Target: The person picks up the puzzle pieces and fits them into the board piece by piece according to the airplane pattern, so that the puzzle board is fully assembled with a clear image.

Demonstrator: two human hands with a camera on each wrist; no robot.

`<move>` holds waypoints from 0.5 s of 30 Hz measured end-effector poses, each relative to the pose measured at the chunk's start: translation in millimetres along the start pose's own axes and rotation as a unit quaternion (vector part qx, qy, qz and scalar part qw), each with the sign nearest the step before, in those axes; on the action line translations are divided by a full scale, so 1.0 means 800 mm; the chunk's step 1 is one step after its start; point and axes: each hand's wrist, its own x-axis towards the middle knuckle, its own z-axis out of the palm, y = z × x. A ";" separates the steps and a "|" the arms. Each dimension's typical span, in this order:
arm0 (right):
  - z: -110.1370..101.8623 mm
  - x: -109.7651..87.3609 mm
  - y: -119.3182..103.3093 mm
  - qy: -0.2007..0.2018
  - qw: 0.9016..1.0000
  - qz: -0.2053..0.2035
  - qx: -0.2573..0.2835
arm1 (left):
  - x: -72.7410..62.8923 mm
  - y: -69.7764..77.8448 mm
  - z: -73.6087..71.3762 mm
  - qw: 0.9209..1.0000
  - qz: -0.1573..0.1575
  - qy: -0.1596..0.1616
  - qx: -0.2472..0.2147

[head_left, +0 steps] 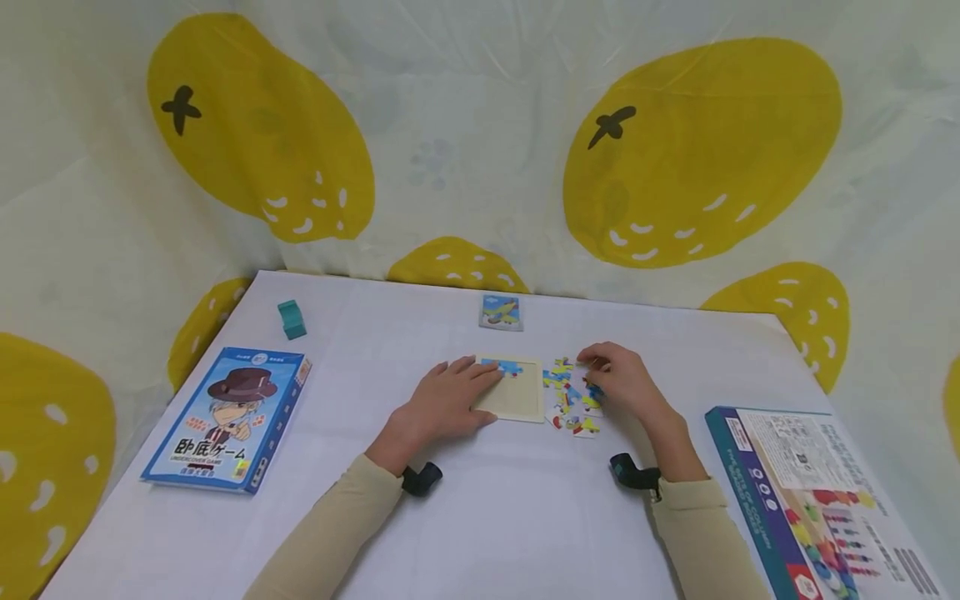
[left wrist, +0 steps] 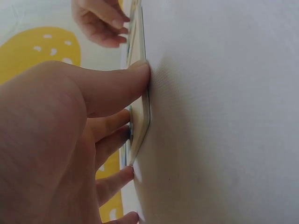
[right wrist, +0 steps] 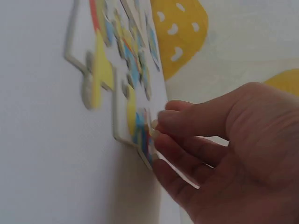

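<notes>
Head view: puzzle tray set between two hands on a boxed-in tabletop

A white tabletop [head_left: 525,517] is bounded at the far edge by a hanging cloth [head_left: 465,125] printed with yellow fruit; the left margin is taken up by a blue game box [head_left: 225,417], set near the slanting left edge, with a teal block [head_left: 292,319] placed beyond it; the right margin is occupied by a larger box [head_left: 810,500], laid near the right edge; between each box and the nearer forearm a strip of white surface is left, and a broader stretch is seen between the two sleeves; beyond the tray, a small picture card [head_left: 501,312] showing a plane is laid near the far edge.

The puzzle tray [head_left: 521,402] is lain flat in the middle, just right of the left hand [head_left: 450,400]; that hand is spread, its fingers being laid over the tray's left side and its thumb rested on the near rim, as is shown from the left wrist; blue joined pieces [head_left: 512,367] are seated at the tray's far side, partly covered by the fingers; loose pieces [head_left: 557,379] are heaped just beside the right rim, between the tray and the right hand [head_left: 626,383]; that hand is held bent, fingertips brought to the heap's right side; whether a piece is pinched there cannot be told.
</notes>
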 end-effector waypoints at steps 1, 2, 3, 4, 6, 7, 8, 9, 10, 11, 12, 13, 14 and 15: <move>-0.003 0.000 0.002 -0.006 1.000 0.003 -0.003 | 0.000 0.000 0.000 1.000 0.000 0.000 -0.001; -0.006 0.000 0.004 -0.013 1.000 0.007 -0.006 | -0.001 0.000 -0.001 1.000 0.000 -0.001 -0.002; -0.009 -0.001 0.006 -0.021 1.000 0.009 -0.008 | -0.001 0.000 -0.001 1.000 -0.001 -0.001 -0.003; -0.012 -0.001 0.007 -0.028 1.000 0.010 -0.012 | -0.001 0.000 -0.001 1.000 -0.001 -0.002 -0.005; -0.016 -0.002 0.010 -0.039 0.999 0.006 -0.023 | -0.001 0.000 -0.001 1.000 -0.001 -0.003 -0.006; -0.018 -0.002 0.011 -0.044 0.999 0.002 -0.029 | -0.001 -0.001 0.000 1.000 -0.001 -0.003 -0.005; -0.019 -0.003 0.011 -0.049 0.998 -0.002 -0.034 | -0.001 -0.001 0.000 1.000 -0.001 -0.003 -0.004; -0.020 -0.003 0.012 -0.051 0.998 -0.005 -0.038 | 0.000 -0.001 0.001 1.000 -0.001 -0.003 -0.004; -0.021 -0.003 0.012 -0.053 0.998 -0.006 -0.043 | 0.000 -0.001 0.001 1.000 -0.001 -0.004 -0.004; -0.021 -0.004 0.011 -0.055 0.997 -0.005 -0.044 | 0.000 -0.001 0.002 1.000 -0.001 -0.003 -0.005; -0.021 -0.004 0.011 -0.057 0.997 -0.002 -0.044 | 0.001 -0.001 0.002 1.000 -0.001 -0.004 -0.005; -0.021 -0.005 0.009 -0.058 0.997 0.002 -0.041 | 0.001 -0.002 0.003 1.000 -0.001 -0.003 -0.005; -0.021 -0.005 0.008 -0.058 0.998 0.007 -0.038 | 0.001 -0.002 0.003 1.000 -0.002 -0.003 -0.006; -0.021 -0.006 0.007 -0.058 0.998 0.011 -0.034 | 0.001 -0.002 0.004 1.000 -0.002 -0.003 -0.007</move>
